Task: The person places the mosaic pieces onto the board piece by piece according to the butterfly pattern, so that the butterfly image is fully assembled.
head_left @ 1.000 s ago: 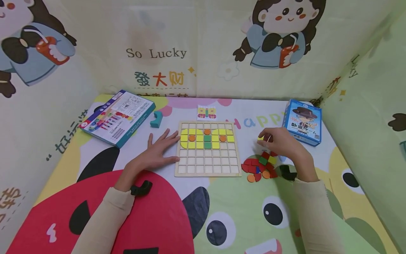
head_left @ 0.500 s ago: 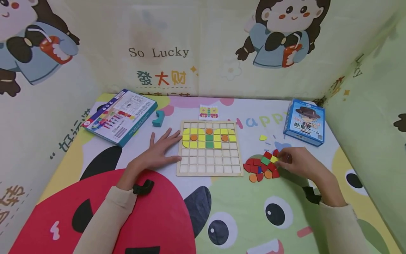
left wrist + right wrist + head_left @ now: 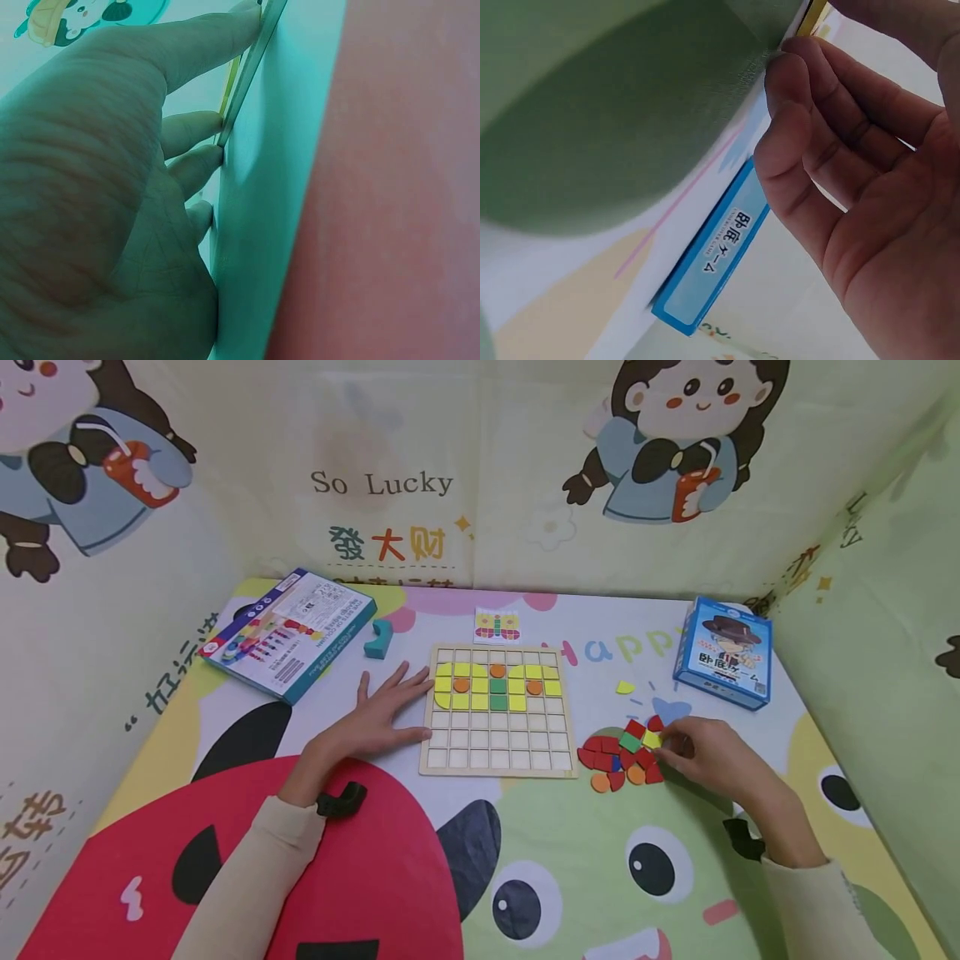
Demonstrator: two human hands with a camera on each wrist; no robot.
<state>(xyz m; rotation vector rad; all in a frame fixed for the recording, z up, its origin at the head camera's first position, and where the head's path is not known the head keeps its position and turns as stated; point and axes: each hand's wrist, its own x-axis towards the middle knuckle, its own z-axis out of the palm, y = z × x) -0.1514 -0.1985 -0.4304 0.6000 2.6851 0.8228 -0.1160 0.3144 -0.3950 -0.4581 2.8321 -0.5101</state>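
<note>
A wooden grid board [image 3: 498, 752] lies mid-table, with several yellow tiles [image 3: 472, 702], orange discs [image 3: 497, 670] and green squares [image 3: 498, 693] set in its upper rows. My left hand [image 3: 375, 718], fingers spread, touches the board's left edge; in the left wrist view its fingertips meet that edge. Right of the board is a pile of loose tiles [image 3: 600, 752], mostly red. My right hand [image 3: 708, 756] has curled fingers and pinches a yellow square tile [image 3: 652, 740] at the pile. In the right wrist view only a yellow edge [image 3: 812, 16] shows between thumb and fingers.
Behind the board lies a butterfly pattern card [image 3: 497, 626]. A separate yellow tile [image 3: 625, 687] with a curved side lies above the pile. A blue card box [image 3: 723, 652] stands back right. At the back left are a flat box [image 3: 288, 635] and a teal block [image 3: 378, 639].
My right hand has left the curved yellow tile on the table and come down to the pile's right side. My left hand has stayed at the board. The head view has shifted slightly.
</note>
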